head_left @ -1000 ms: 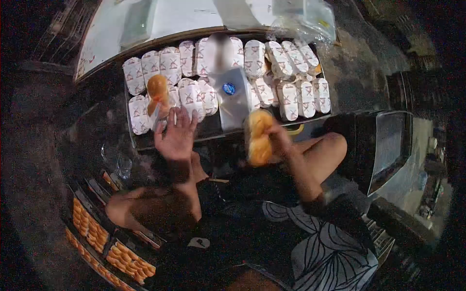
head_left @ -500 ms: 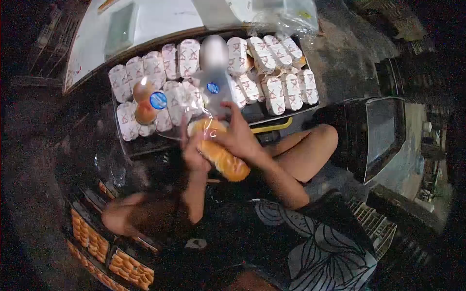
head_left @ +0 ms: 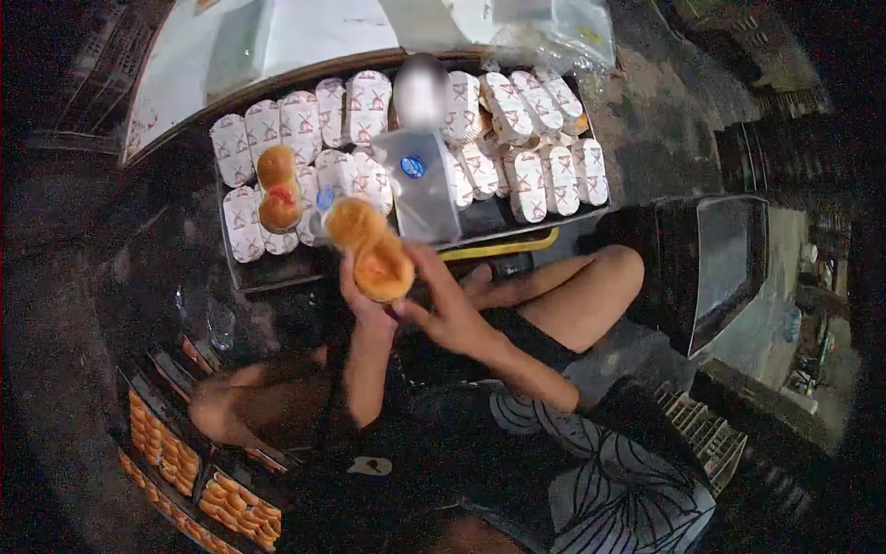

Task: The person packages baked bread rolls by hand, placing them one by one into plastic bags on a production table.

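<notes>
Both hands meet in front of me on a pair of golden buns in a clear wrapper. My left hand grips the pack from below. My right hand holds its right side, fingers on the wrapper. Just beyond lies a dark tray covered with several white printed packs. A second pack of two buns rests on the tray's left part. A stack of clear bags with a blue sticker leans at the tray's middle.
Crates of small orange buns sit low on the left by my knee. A black box stands to the right of my other knee. A white surface and a plastic bag lie behind the tray.
My left hand, open near the tray a second ago, has come onto the bun pack that my right hand carried in. The pack has shifted left. The other bun pack now lies on the tray.
</notes>
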The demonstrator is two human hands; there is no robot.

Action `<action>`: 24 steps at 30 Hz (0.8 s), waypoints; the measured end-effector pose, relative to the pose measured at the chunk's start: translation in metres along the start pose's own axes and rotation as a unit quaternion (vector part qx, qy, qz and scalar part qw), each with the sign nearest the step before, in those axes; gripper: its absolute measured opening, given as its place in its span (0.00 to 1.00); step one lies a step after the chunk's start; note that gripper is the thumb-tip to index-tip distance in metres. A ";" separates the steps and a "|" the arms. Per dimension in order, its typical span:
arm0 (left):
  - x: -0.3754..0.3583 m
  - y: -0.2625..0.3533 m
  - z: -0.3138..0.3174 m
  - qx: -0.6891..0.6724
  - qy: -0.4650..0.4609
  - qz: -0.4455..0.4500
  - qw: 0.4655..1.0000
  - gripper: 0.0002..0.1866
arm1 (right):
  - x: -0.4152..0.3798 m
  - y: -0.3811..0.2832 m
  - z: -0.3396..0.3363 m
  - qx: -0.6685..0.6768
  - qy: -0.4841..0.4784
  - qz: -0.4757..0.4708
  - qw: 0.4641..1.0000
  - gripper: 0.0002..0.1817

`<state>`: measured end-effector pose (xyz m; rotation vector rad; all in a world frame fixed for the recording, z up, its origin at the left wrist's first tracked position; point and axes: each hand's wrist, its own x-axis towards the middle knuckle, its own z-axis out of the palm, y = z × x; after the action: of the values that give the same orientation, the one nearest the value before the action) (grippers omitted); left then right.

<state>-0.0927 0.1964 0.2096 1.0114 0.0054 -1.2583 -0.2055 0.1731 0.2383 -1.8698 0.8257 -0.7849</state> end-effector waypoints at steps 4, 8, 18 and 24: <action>-0.015 -0.038 -0.003 0.069 -0.031 0.030 0.997 0.24 | 0.014 0.017 -0.012 -0.073 0.007 0.112 0.991 0.23; 0.000 -0.030 0.017 0.474 -0.121 0.072 0.869 0.26 | 0.122 0.009 -0.071 -0.099 0.202 0.038 0.974 0.14; 0.078 -0.014 -0.058 0.811 -0.209 0.176 0.517 0.07 | -0.005 0.069 -0.006 0.040 -0.161 0.122 0.978 0.13; 0.016 -0.010 0.001 0.621 -0.197 0.094 0.753 0.05 | -0.035 0.091 0.013 -0.043 0.025 0.252 0.966 0.10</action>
<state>-0.0955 0.1840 0.1955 1.7566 -1.4029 -1.1978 -0.2352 0.1743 0.1443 -1.6115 1.3181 -0.4810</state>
